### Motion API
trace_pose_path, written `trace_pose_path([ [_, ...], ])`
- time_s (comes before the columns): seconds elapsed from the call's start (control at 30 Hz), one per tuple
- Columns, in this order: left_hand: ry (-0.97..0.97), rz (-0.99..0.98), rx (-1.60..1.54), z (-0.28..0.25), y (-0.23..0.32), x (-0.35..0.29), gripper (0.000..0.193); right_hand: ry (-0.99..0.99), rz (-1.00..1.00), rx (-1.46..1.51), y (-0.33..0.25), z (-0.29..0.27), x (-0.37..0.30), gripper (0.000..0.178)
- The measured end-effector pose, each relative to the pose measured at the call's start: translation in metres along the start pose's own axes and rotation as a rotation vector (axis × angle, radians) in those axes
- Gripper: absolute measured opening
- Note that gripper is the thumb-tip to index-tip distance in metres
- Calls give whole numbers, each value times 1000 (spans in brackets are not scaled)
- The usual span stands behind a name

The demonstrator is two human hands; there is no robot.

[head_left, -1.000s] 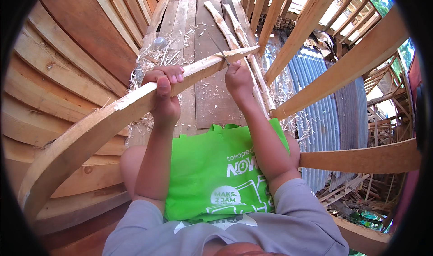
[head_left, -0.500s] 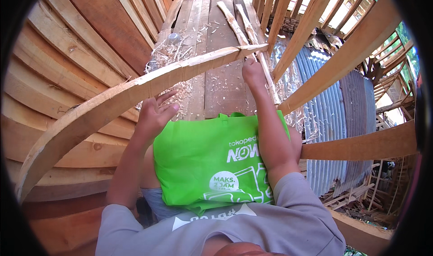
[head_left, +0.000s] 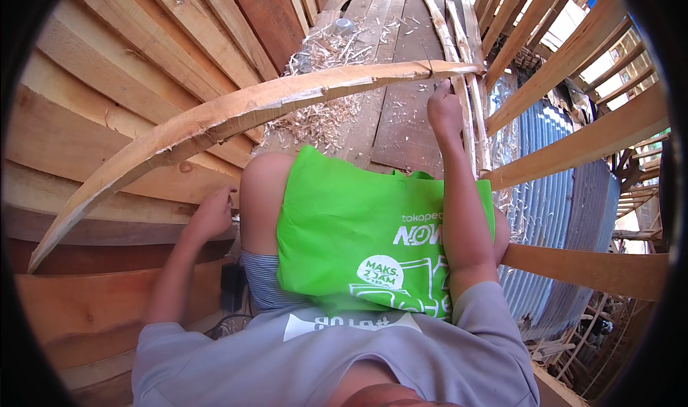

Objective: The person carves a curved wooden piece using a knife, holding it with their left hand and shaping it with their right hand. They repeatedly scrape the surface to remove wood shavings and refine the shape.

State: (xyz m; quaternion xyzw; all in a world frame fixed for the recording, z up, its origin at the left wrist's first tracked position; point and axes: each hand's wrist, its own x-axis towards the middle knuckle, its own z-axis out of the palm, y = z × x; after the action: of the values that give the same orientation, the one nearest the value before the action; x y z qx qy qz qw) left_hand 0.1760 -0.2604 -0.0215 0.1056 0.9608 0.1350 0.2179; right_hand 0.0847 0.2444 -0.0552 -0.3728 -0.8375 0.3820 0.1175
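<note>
A long, curved wooden plank (head_left: 287,98) reaches from the far left in an arc to the right, its edge rough and pale where it has been cut. My right hand (head_left: 446,113) is closed at the plank's far right end, just under its near edge; the fingers' grip is partly hidden. Close to that hand, a thin dark line crosses the plank, too fine to identify. My left hand (head_left: 213,212) hangs beside my left knee, apart from the plank, fingers loosely bent with nothing visible in them. A bright green bag (head_left: 358,220) covers my lap.
Two pale wood strips (head_left: 441,27) lie along the floorboards (head_left: 408,113). Curly shavings (head_left: 322,120) and a clear cup (head_left: 343,27) sit to their left. Stacked boards (head_left: 107,120) line my left, with a dark boxy object (head_left: 232,285) by my hip. Upright slats (head_left: 559,70) stand right.
The plank has tilted over, showing more of its broad upper face. My left hand has dropped from under the plank to beside my knee. The view has shifted left.
</note>
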Motion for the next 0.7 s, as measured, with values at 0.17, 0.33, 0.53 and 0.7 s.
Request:
trace_pose_path([
  [0.17, -143, -116, -195, 4, -10, -5, 54, 53, -60, 375, 12, 11, 5, 69],
  [0.33, -229, 3, 77, 19, -35, -27, 57, 169, -745, 278, -6, 9, -31, 79],
  [0.53, -119, -55, -11, 22, -21, -19, 51, 298, -973, -61, -31, 22, -45, 52],
  [0.7, -217, 1, 172, 67, -41, -16, 70, 303, -897, 35, -32, 36, -47, 39],
])
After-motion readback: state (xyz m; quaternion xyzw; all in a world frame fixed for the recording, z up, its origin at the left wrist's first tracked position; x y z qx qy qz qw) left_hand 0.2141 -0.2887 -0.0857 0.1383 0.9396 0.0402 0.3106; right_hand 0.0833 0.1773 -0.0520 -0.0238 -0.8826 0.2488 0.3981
